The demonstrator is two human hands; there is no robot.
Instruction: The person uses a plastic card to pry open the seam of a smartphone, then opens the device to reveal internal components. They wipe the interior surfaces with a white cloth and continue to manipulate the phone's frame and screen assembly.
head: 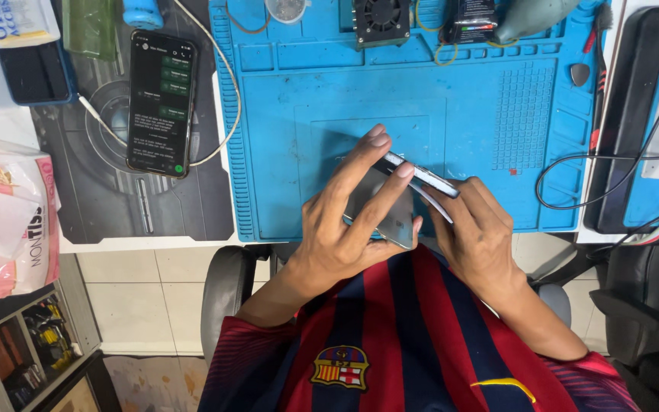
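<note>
Head view: both hands clamp a slim phone held edge-up over near edge of blue repair mat. Left hand steadies its back w/ spread fingers; right hand props the right end, apparently for edge access. Second, lit phone lies far left on worktop.

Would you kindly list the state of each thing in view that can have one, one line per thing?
Handheld phone: held tilted above the blue mat, gripped by both hands.
Left hand: fingers spread over the phone's face.
Right hand: grips the phone's far edge.
Phone on the grey pad: lying flat, screen lit, white cable plugged in.
Blue mat: flat on the desk.
Small fan: resting on the mat; spinning cannot be told.
</note>
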